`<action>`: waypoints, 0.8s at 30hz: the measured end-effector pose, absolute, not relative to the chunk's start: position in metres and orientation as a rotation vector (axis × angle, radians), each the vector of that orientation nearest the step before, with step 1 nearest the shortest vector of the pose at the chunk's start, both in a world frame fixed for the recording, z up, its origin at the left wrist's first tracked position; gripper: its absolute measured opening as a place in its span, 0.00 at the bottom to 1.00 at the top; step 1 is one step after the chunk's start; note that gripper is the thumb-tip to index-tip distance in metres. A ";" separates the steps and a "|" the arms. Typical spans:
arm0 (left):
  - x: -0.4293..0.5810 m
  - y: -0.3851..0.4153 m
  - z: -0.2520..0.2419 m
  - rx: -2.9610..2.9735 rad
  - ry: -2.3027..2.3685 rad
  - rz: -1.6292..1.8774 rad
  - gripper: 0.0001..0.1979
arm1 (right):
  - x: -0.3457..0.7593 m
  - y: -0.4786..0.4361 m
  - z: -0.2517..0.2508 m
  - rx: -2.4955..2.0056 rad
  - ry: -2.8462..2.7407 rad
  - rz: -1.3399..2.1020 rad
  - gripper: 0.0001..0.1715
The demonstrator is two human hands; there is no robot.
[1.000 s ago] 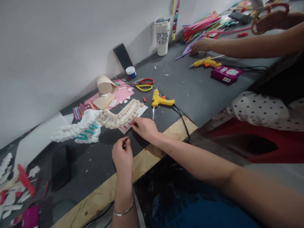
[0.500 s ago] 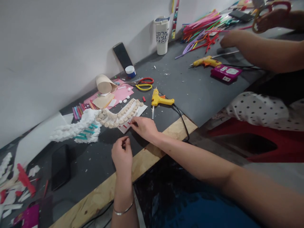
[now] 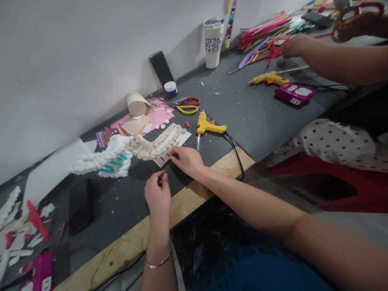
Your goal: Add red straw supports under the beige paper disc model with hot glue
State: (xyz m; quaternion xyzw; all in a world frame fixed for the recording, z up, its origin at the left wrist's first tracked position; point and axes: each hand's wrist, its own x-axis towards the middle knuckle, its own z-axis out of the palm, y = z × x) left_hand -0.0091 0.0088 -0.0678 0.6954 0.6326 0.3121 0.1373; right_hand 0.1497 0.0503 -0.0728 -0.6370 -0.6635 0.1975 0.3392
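My right hand [image 3: 187, 162] is closed in a pinch at the lower edge of a white card [image 3: 183, 140], its fingertips on a small red strip [image 3: 168, 154]. Another short red strip [image 3: 163, 159] lies on the card beside it. Along the card runs a curved band of beige rolled discs [image 3: 145, 152], joined on the left to a bumpy white strand [image 3: 91, 161] with teal strips [image 3: 110, 166]. My left hand [image 3: 158, 190], a silver bangle on its wrist, is curled with thumb against fingers just below the card; whatever it may hold is hidden.
A yellow glue gun [image 3: 209, 124] stands right of the card, its cord over the wooden edge [image 3: 224, 163]. Scissors [image 3: 189, 106], a paint jar [image 3: 170, 89], a phone [image 3: 80, 207] and a tumbler [image 3: 213, 44] surround the work. At right, another person's arm [image 3: 330, 60] reaches over the table.
The view has shifted slightly, so the table things sit a little further right. My right hand stays pinched at the card's edge, and my left hand remains curled below it.
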 end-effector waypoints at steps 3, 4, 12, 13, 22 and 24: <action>-0.008 0.008 -0.063 1.967 1.823 0.966 0.13 | 0.149 0.051 -0.074 -1.664 -1.732 0.518 0.08; -0.007 0.009 -0.061 1.954 1.815 0.976 0.12 | 0.149 0.052 -0.074 -1.664 -1.733 0.520 0.08; 0.002 0.020 -0.048 2.112 1.765 0.965 0.10 | 0.152 0.049 -0.072 -1.623 -1.737 0.563 0.08; 0.003 0.022 -0.048 2.126 1.770 0.960 0.10 | 0.152 0.049 -0.072 -1.613 -1.734 0.571 0.08; 0.009 0.029 -0.046 2.152 1.834 1.104 0.08 | 0.159 0.050 -0.068 -1.514 -1.706 0.640 0.07; 0.011 0.027 -0.041 2.214 1.855 1.158 0.08 | 0.160 0.051 -0.069 -1.497 -1.714 0.653 0.07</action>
